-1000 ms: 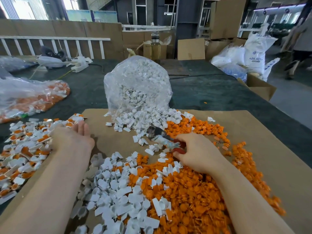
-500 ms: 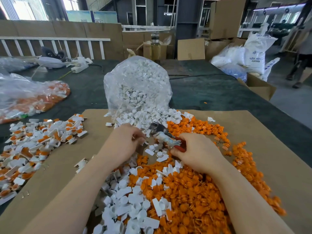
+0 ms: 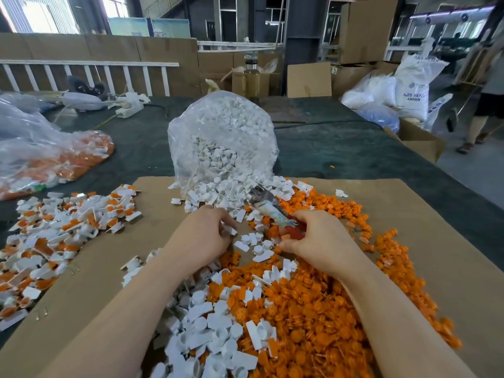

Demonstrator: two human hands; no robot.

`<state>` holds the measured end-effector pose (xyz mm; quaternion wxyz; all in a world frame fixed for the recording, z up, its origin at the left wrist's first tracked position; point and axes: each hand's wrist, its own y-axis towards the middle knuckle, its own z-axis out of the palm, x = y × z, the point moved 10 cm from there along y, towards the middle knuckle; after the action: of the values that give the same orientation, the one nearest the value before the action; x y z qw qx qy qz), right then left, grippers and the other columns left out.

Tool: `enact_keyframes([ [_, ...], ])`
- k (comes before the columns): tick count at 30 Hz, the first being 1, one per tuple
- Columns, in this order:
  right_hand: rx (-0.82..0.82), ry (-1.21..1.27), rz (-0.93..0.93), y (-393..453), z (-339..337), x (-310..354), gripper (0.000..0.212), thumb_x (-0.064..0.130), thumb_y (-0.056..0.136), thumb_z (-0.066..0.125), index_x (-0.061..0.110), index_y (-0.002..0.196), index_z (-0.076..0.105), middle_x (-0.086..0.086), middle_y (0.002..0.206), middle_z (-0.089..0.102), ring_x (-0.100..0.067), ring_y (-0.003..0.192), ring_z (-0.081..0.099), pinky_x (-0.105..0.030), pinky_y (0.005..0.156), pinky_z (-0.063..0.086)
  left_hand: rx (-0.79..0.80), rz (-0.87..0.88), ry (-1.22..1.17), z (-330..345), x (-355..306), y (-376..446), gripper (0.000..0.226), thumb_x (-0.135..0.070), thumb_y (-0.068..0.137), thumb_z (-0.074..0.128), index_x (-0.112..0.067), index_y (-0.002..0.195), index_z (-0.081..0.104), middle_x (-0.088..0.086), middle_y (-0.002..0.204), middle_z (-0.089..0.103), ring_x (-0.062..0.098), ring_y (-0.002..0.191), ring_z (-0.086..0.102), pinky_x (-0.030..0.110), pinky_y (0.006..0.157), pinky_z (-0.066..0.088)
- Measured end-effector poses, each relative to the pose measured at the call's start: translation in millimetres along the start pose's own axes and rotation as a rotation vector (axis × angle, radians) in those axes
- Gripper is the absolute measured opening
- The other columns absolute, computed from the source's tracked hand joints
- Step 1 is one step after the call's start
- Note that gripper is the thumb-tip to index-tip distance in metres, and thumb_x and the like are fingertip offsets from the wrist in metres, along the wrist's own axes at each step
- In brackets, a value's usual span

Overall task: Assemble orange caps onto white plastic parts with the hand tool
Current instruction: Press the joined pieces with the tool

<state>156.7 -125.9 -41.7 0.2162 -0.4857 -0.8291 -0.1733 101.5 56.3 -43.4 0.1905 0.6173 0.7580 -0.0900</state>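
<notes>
While both forearms reach forward over the cardboard sheet (image 3: 409, 214), I see the hands meeting near its middle, just in front of the clear bag of white parts (image 3: 222, 143). My left hand (image 3: 203, 236) lies palm down with the wrist slightly raised, its fingers curled and pinching a white plastic part (image 3: 228, 230) at the fingertips. My right hand (image 3: 319, 238) sits just to the right of it, knuckles up, fingers wrapped around the red handle of the hand tool (image 3: 272, 211); the tool's metal head points away from me toward the bag's mouth. A small orange cap (image 3: 285, 237) shows at the right thumb and fingertip, though I cannot tell whether it is truly pinched or only lying against them.

Between the two hands a few loose white pieces rest on bare cardboard. Nearer to me than the hands, the big heap of orange caps (image 3: 313, 309) spreads under the right forearm, with loose white parts (image 3: 212, 328) beside it under the left forearm. Left of the sheet's middle lies a pile of assembled pieces (image 3: 62, 227), white with orange.
</notes>
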Motion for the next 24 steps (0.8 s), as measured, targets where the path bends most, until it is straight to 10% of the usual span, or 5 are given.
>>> enact_keyframes([
  [8, -0.129, 0.118, -0.022, -3.1, -13.2, 5.7, 0.011, 0.032, 0.079, 0.077, 0.028, 0.084, 0.068, 0.011, 0.086, 0.066, -0.004, 0.079, 0.059, -0.026, 0.067, 0.049, -0.031, -0.173, -0.42, -8.6, 7.7, -7.0, 0.015, -0.031, 0.078, 0.081, -0.023, 0.073, 0.069, -0.009, 0.062, 0.071, 0.005, 0.053, 0.066, 0.017, 0.046, 0.048],
  [12, -0.22, 0.314, -0.029, -5.7, -23.7, 5.4, 0.009, 0.03, 0.081, 0.076, 0.032, 0.079, 0.067, 0.015, 0.073, 0.065, 0.002, 0.07, 0.06, -0.017, 0.061, 0.045, -0.16, -0.212, -0.686, -17.4, 1.0, -11.4, 0.015, -0.032, 0.077, 0.082, -0.023, 0.068, 0.074, -0.003, 0.06, 0.069, 0.003, 0.034, 0.042, 0.011, 0.034, 0.033],
  [24, -0.331, 0.523, -0.159, -13.2, -31.7, 24.9, 0.01, 0.021, 0.089, 0.069, 0.021, 0.1, 0.069, 0.015, 0.078, 0.066, 0.007, 0.074, 0.061, -0.007, 0.062, 0.044, 0.008, -0.343, -1.258, 14.3, -26.2, -21.6, 0.011, -0.003, 0.08, 0.074, -0.007, 0.07, 0.071, 0.015, 0.072, 0.074, 0.021, 0.066, 0.071, 0.025, 0.061, 0.058],
])
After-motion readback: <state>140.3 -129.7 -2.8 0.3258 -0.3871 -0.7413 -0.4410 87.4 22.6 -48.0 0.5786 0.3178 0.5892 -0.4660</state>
